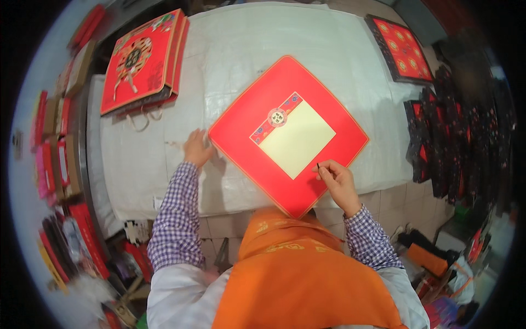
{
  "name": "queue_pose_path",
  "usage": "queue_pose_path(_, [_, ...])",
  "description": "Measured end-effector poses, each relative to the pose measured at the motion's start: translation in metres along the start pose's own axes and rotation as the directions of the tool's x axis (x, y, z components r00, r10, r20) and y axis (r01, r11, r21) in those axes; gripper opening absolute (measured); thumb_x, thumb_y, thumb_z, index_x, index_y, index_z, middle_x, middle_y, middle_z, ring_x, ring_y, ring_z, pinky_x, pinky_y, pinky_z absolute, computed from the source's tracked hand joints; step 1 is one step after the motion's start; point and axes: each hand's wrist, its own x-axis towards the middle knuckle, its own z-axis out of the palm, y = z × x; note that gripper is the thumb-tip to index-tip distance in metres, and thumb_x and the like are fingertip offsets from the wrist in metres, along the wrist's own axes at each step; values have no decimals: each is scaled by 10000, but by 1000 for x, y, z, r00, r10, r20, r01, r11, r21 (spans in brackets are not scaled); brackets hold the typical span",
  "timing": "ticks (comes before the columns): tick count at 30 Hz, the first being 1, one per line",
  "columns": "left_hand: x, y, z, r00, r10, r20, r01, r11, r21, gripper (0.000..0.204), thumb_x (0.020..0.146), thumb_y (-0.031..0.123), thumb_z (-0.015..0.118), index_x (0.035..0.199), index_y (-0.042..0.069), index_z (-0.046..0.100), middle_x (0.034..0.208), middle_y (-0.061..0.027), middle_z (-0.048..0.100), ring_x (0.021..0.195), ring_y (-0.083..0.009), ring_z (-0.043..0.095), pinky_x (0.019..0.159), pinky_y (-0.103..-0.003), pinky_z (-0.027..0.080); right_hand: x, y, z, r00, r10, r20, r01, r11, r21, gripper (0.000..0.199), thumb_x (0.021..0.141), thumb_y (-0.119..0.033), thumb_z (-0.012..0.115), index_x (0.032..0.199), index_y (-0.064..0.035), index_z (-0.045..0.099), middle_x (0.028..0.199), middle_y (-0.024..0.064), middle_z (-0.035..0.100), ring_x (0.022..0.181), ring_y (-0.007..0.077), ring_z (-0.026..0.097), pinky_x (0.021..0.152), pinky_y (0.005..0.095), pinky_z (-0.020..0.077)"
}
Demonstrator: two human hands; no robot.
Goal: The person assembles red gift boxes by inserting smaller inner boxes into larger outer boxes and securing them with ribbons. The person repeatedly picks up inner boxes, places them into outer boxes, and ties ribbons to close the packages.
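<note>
A large red square sheet [235,129] with a gold edge lies cornerwise on the white-covered table. In its middle is a pale yellow square panel [298,140], with a patterned red band and a round emblem along its upper left side. My left hand [198,148] rests on the table by the sheet's left corner, fingers apart and holding nothing. Over the sheet's lower right side, my right hand [339,183] pinches a thin black stick-like thing [318,166]. Most of that thing is hidden in the fingers.
At the far left stands a red gift box [137,60] with a rope handle. A dark-edged box with red panels [402,49] lies at the far right. Several dark patterned bags [444,137] are stacked beyond the table's right edge. Boxes [63,159] line the left side.
</note>
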Motion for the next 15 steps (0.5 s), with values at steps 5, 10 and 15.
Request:
queue_pose_path(5, [144, 41, 28, 999, -33, 22, 40, 871, -489, 619, 811, 321, 680, 1295, -26, 515, 1276, -225, 571, 1187, -323, 553, 997, -384, 444, -15, -5, -3, 989, 19, -144, -40, 989, -142, 134, 895, -46, 613, 972, 31, 691, 863, 111, 720, 776, 143, 678, 679, 253, 532])
queue_pose_path(10, [209, 92, 32, 953, -68, 294, 186, 898, -398, 513, 811, 267, 719, 1208, -33, 592, 1071, -180, 682, 971, -270, 664, 859, -352, 519, -30, 6, -11, 952, -92, -291, 7, 960, -281, 100, 858, -43, 667, 937, 2, 708, 883, 113, 723, 784, 156, 690, 688, 256, 543])
queue_pose_path(15, [221, 97, -13, 781, 166, 603, 330, 709, -623, 456, 826, 233, 743, 1180, -29, 624, 1006, -129, 701, 928, -196, 665, 857, -323, 520, -33, -2, -1, 934, -80, -347, 2, 976, -218, 79, 846, -53, 686, 906, -10, 711, 885, 105, 721, 790, 151, 682, 692, 251, 531])
